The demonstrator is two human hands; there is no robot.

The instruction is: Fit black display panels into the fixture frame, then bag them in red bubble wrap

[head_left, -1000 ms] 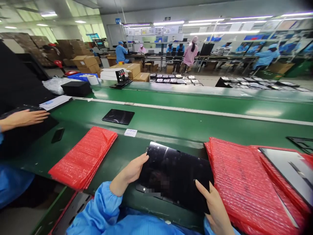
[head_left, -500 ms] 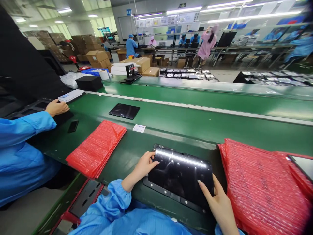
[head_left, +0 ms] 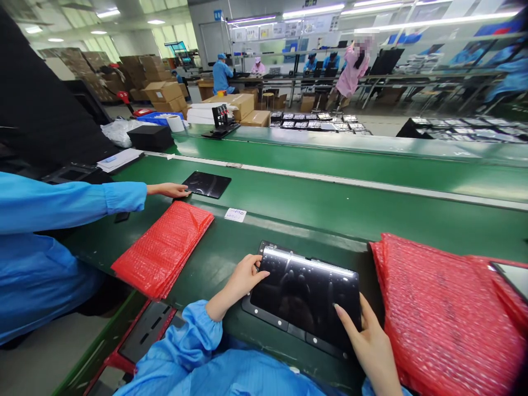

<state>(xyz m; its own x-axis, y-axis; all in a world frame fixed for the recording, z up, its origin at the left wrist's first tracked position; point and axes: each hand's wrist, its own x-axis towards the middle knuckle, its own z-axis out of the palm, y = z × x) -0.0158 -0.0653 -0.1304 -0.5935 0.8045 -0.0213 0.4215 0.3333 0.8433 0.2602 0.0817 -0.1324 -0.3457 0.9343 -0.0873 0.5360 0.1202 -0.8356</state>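
The left grip (head_left: 246, 276) and right grip (head_left: 369, 333) are closed, thumbs in front, on opposite sides of a glossy black panel (head_left: 303, 300). Around both spreads the green tabletop (head_left: 305, 203). Right of the right grip lies a red bubble-wrap pile (head_left: 445, 313); left of the left grip, a smaller red stack (head_left: 165, 250). The panel sits between the grips. Beyond the left grip, a co-worker's hand (head_left: 170, 190) reaches a black tablet (head_left: 209, 184); nearer is a white label (head_left: 235, 215).

Co-worker's hand (head_left: 170, 190), 0.5 s ago farther left, now at left end of a black tablet (head_left: 207, 184)
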